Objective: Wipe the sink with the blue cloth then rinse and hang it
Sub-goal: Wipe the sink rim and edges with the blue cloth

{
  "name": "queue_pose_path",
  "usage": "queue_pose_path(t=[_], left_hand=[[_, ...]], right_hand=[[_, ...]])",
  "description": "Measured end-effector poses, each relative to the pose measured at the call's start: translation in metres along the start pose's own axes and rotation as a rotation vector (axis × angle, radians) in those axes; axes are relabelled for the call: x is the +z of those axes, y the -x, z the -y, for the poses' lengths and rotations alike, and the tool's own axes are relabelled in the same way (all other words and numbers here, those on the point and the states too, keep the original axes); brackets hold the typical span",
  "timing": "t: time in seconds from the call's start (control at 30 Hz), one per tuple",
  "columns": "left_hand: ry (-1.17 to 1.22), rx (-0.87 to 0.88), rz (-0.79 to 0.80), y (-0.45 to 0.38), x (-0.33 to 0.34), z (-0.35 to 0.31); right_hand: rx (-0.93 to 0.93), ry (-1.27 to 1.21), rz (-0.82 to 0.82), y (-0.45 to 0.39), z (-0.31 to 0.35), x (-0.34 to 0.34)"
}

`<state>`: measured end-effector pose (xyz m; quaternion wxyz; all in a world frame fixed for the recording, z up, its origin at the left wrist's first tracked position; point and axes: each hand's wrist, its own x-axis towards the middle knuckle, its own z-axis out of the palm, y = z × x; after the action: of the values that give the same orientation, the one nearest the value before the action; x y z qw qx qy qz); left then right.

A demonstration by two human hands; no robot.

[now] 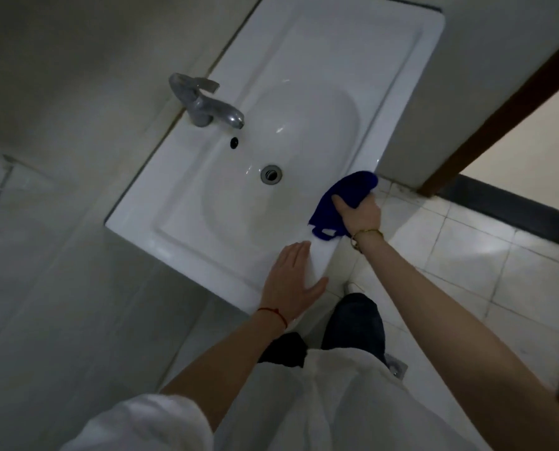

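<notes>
A white ceramic sink [187,222] runs diagonally across the head view, with an oval basin, a round drain [271,174] and a grey metal tap [203,104] at its wall side. My right hand [359,213] grips a bunched blue cloth [343,193] against the sink's front rim, near the right end of the basin. A loop of the cloth hangs below my palm. My left hand [292,281] lies flat with straight fingers on the front rim, a little nearer me than the cloth.
Grey tiled wall stands behind the tap. A wall corner and a dark wooden door frame [499,109] rise at the right, with light floor tiles [466,255] beside the sink. My legs and white garment fill the bottom of the view.
</notes>
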<state>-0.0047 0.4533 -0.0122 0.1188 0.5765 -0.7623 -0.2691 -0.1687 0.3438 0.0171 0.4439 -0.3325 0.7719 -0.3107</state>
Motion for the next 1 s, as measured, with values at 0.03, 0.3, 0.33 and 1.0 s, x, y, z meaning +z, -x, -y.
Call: queue_pose_path(t=[0.03, 0.3, 0.33, 1.0], left_hand=[[0.011, 0.023, -0.011, 0.004, 0.001, 0.004], [0.025, -0.009, -0.032, 0.023, 0.003, 0.014], [0.007, -0.015, -0.025, 0.024, 0.004, 0.015], [-0.142, 0.004, -0.124, 0.024, 0.009, 0.013]], right_hand=[[0.01, -0.015, 0.011, 0.017, -0.011, 0.007], [0.027, -0.003, -0.06, 0.031, -0.017, 0.022], [0.023, -0.005, -0.075, 0.025, -0.01, 0.019], [-0.013, 0.034, -0.056, -0.012, 0.013, 0.0]])
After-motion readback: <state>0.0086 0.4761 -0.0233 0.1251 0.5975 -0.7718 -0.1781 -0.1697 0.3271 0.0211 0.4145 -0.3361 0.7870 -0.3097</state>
